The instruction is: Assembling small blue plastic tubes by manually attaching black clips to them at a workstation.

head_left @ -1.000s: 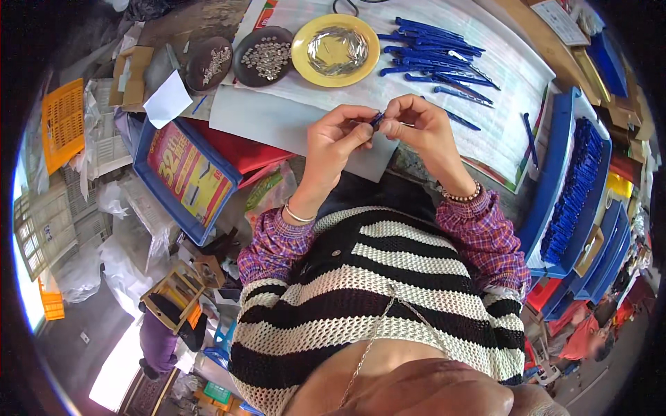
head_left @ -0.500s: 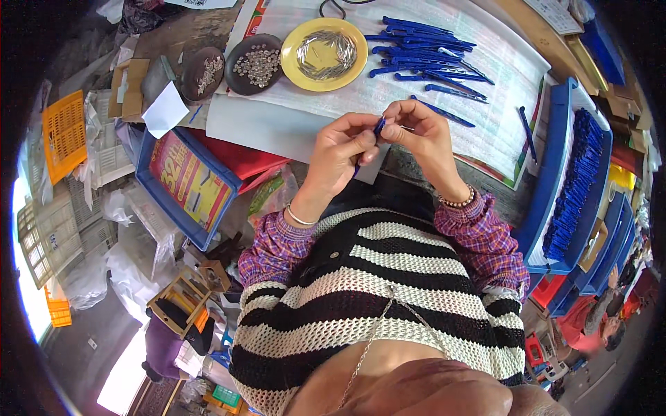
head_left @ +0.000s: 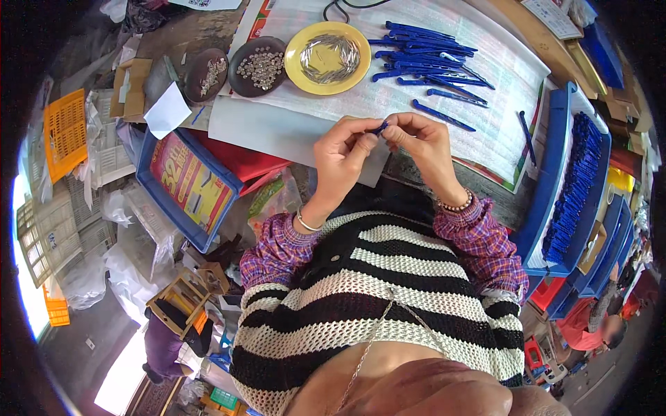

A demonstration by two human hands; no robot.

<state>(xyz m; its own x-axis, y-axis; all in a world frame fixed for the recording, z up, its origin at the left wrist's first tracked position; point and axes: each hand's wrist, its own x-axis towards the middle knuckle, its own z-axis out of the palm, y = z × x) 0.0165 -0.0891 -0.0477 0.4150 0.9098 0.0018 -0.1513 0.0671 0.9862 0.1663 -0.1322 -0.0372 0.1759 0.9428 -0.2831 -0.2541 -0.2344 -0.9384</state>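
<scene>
My left hand (head_left: 341, 154) is closed in a pinch on a slim dark blue plastic strip (head_left: 379, 129), held in front of my chest. The thumb and fingers of my right hand (head_left: 420, 141) close around its other end. Fingers cover most of the strip, and any small part pinched with it is hidden. Beyond my hands, a pile of similar blue strips (head_left: 423, 59) lies on white foam sheeting, with one loose strip (head_left: 444, 116) nearest my right hand. A yellow bowl (head_left: 295, 64) holds thin silvery metal pins.
Left of the yellow bowl are two dark bowls, one (head_left: 234, 76) with small shiny pieces. A blue tray (head_left: 551, 173) full of blue strips stands on the right. Another blue tray (head_left: 225, 182) sits lower left. People are in the background at both sides.
The blue strip has tilted: its lower end, which hung below my left fingers, no longer shows. A thin pin seen at my right fingers is now out of sight. Both hands stay together.
</scene>
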